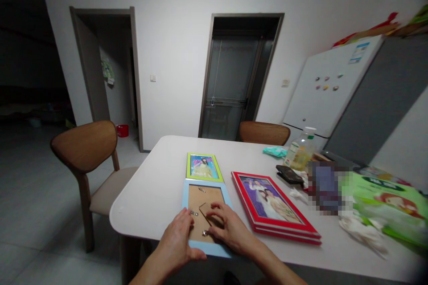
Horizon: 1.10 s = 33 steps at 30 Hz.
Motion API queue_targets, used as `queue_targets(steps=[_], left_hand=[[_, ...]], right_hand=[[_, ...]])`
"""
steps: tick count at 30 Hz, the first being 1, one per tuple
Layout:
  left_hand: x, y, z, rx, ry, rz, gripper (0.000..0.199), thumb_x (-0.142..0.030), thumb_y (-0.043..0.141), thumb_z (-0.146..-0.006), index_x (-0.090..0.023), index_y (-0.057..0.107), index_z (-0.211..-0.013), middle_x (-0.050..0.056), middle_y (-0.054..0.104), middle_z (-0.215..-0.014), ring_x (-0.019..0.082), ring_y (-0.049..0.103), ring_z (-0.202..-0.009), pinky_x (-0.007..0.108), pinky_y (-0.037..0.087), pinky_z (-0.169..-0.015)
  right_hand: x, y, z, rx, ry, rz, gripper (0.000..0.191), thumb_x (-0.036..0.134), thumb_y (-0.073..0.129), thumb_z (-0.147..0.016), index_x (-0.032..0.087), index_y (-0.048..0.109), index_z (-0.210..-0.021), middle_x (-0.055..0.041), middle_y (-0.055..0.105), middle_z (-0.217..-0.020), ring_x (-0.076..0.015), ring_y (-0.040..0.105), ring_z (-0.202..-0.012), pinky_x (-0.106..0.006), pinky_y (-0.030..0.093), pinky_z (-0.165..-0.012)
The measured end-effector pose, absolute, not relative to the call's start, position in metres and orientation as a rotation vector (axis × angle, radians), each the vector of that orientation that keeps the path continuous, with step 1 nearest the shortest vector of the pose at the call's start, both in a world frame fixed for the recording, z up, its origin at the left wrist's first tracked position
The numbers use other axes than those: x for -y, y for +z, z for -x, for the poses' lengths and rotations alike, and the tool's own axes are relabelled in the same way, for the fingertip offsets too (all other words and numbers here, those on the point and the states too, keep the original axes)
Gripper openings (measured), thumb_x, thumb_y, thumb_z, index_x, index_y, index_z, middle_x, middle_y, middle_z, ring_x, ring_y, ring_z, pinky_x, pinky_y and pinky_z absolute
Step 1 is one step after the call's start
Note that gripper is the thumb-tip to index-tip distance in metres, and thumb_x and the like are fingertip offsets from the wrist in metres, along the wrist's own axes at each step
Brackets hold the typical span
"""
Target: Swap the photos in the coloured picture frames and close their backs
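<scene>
A light blue frame (227, 196) lies face down near the table's front edge, its brown backing board (197, 200) showing with small metal clips on it. My left hand (177, 238) rests on the frame's left side, fingers stretched along the edge and thumb apart, holding nothing. On the right half of the backing, my right hand (229, 227) is curled with its fingers apart, beside a thin dark stand piece (204, 214). Touching the far side of the blue frame is a green frame (204, 167) with a picture facing up.
Stacked red frames (274, 205) lie to the right. Beyond them are a black object (289, 174), a bottle (301, 149), crumpled tissues (363, 234) and a green package (391, 200). Wooden chairs stand at the left (85, 144) and far side (264, 132).
</scene>
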<state>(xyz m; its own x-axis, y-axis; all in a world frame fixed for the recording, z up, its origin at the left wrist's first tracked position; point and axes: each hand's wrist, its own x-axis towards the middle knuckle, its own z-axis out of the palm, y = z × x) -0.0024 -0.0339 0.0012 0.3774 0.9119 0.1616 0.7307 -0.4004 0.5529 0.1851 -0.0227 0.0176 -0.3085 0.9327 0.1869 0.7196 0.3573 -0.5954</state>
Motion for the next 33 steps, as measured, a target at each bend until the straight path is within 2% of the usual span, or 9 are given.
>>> queue_targets(steps=[5,9,13,15,17,20,23,29,33], left_hand=[[0.034,0.002,0.002,-1.446,0.616,-2.275,0.083,-0.029,0.078,-0.041,-0.005,0.044,-0.112,0.024,0.038,-0.125,0.029,0.033,-0.118,0.038,0.029,-0.099],[0.035,0.001,0.001,-1.433,0.632,-2.271,0.08,-0.027,0.078,-0.04,-0.007,0.046,-0.111,0.022,0.038,-0.126,0.029,0.032,-0.119,0.04,0.028,-0.099],[0.036,0.0,0.002,-1.376,0.725,-2.209,0.089,-0.023,0.078,-0.038,-0.011,0.04,-0.117,0.02,0.035,-0.129,0.029,0.032,-0.119,0.042,0.027,-0.099],[0.035,0.002,0.002,-1.362,0.819,-2.128,0.087,-0.023,0.076,-0.041,-0.014,0.038,-0.119,0.018,0.031,-0.132,0.028,0.031,-0.12,0.043,0.027,-0.099],[0.032,0.005,0.002,-1.33,0.949,-2.003,0.076,-0.024,0.071,-0.05,-0.016,0.038,-0.119,0.014,0.035,-0.13,0.027,0.034,-0.118,0.041,0.028,-0.098],[0.023,0.011,-0.002,-1.195,1.146,-1.755,0.052,-0.023,0.059,-0.064,-0.016,0.043,-0.112,0.01,0.053,-0.113,0.022,0.049,-0.105,0.035,0.037,-0.09],[0.013,0.014,-0.004,-1.106,1.294,-1.456,0.04,-0.022,0.054,-0.066,-0.015,0.046,-0.105,0.007,0.06,-0.1,0.018,0.058,-0.087,0.029,0.045,-0.077],[-0.001,0.018,0.043,-1.146,1.301,-1.117,0.041,-0.015,0.056,-0.065,-0.017,0.045,-0.104,-0.002,0.061,-0.069,0.01,0.057,-0.05,0.02,0.044,-0.048],[-0.004,0.014,0.084,-1.254,1.257,-1.049,0.041,-0.01,0.06,-0.065,-0.016,0.046,-0.103,-0.002,0.06,-0.067,0.009,0.056,-0.048,0.018,0.043,-0.046]], right_hand=[[0.018,0.016,-0.182,2.108,0.429,1.545,0.035,0.025,0.051,-0.065,0.017,0.058,-0.098,-0.0079,0.056,-0.094,-0.0192,0.05,-0.09,-0.028,0.037,-0.081],[0.014,0.012,-0.177,2.036,0.403,1.567,0.041,0.019,0.051,-0.059,0.015,0.057,-0.099,-0.0075,0.058,-0.095,-0.0191,0.05,-0.091,-0.028,0.036,-0.083],[0.013,0.014,-0.177,1.96,0.356,1.537,0.041,0.015,0.05,-0.055,0.015,0.057,-0.095,-0.0064,0.058,-0.094,-0.0186,0.05,-0.091,-0.029,0.036,-0.084],[0.013,0.018,-0.178,1.945,0.33,1.519,0.04,0.014,0.05,-0.055,0.015,0.057,-0.095,-0.0063,0.058,-0.093,-0.0186,0.049,-0.091,-0.029,0.036,-0.083],[0.013,0.025,-0.177,1.931,0.322,1.52,0.04,0.013,0.05,-0.054,0.015,0.058,-0.093,-0.0063,0.058,-0.092,-0.0188,0.049,-0.09,-0.03,0.037,-0.083],[0.014,0.036,-0.17,1.9,0.339,1.495,0.038,0.013,0.051,-0.055,0.014,0.058,-0.092,-0.0068,0.059,-0.092,-0.0185,0.05,-0.089,-0.03,0.037,-0.082],[0.018,0.046,-0.159,1.891,0.377,1.418,0.036,0.014,0.053,-0.057,0.015,0.058,-0.093,-0.0065,0.059,-0.092,-0.0174,0.052,-0.087,-0.029,0.039,-0.079],[0.013,0.045,-0.18,1.895,0.317,1.503,0.035,0.031,0.047,-0.072,0.014,0.054,-0.102,-0.0097,0.058,-0.098,-0.0179,0.054,-0.084,-0.029,0.042,-0.074],[0.006,0.025,-0.208,1.961,0.191,1.808,0.038,0.027,0.047,-0.071,0.01,0.054,-0.105,-0.0142,0.057,-0.1,-0.022,0.052,-0.093,-0.03,0.037,-0.081]])
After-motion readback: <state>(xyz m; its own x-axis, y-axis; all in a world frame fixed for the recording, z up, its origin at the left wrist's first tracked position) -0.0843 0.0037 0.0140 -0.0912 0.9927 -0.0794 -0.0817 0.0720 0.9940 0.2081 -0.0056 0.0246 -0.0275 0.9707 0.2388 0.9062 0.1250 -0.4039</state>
